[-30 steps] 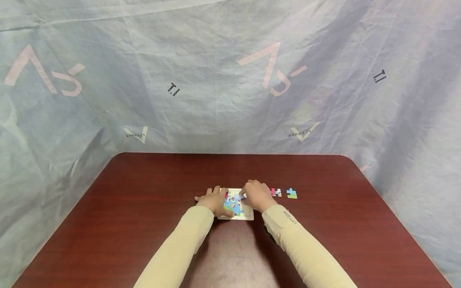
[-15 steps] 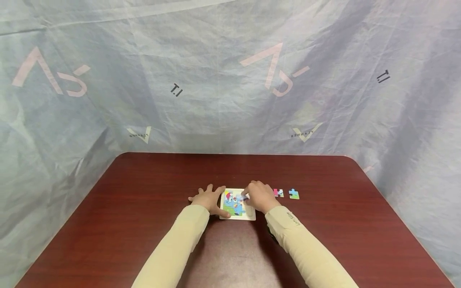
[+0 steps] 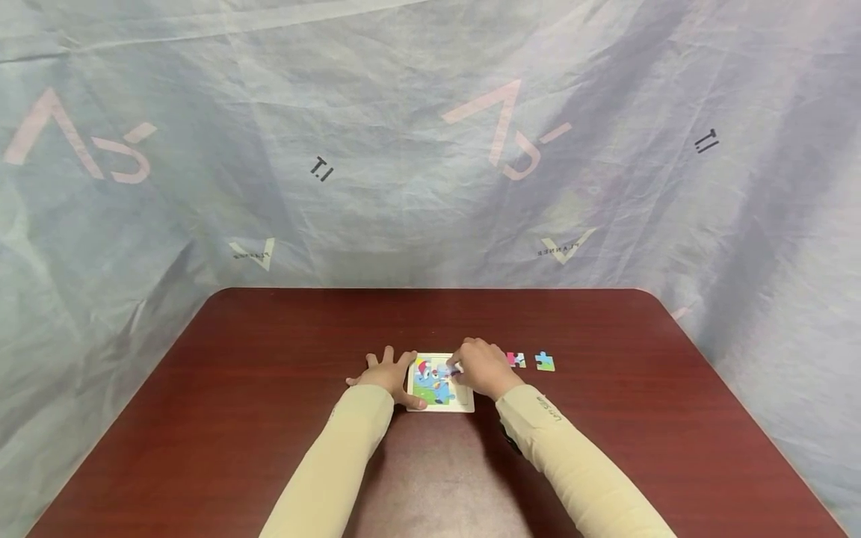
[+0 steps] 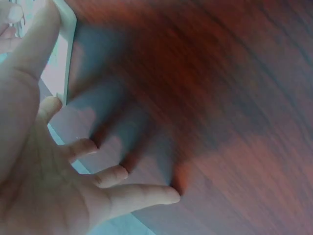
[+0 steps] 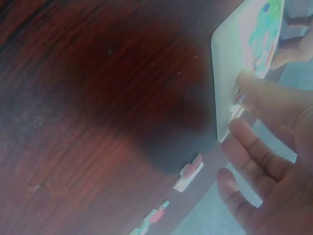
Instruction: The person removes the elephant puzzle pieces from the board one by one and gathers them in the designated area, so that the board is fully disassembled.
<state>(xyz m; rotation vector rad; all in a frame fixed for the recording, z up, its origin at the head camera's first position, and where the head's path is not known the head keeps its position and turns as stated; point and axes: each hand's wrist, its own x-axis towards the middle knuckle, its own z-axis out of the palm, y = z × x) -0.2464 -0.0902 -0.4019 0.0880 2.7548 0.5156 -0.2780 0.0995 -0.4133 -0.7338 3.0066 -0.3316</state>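
A square jigsaw puzzle tray (image 3: 466, 404) with a pale rim lies on the table, its left part filled with a blue cartoon figure on green. My left hand (image 3: 383, 378) is spread, with thumb and index finger at the tray's left edge. Three of its fingers touch the tabletop in the left wrist view. Over the right side of the tray, my right hand (image 3: 486, 369) pinches a puzzle piece (image 5: 238, 96) between thumb and index finger. Most of that piece is hidden by the fingers. Its other fingers are bent beside the tray's edge.
Right of my right hand lie a pink-and-white puzzle piece (image 3: 516, 359), partly covered in the head view, and a blue-green puzzle piece (image 3: 545, 362). The dark red wooden table (image 3: 269, 329) ends at a hanging grey cloth (image 3: 403, 209).
My left hand has slid left off the picture to the tray's edge, uncovering more of the puzzle, its fingers spreading. The right hand stays at nearly the same spot with the piece.
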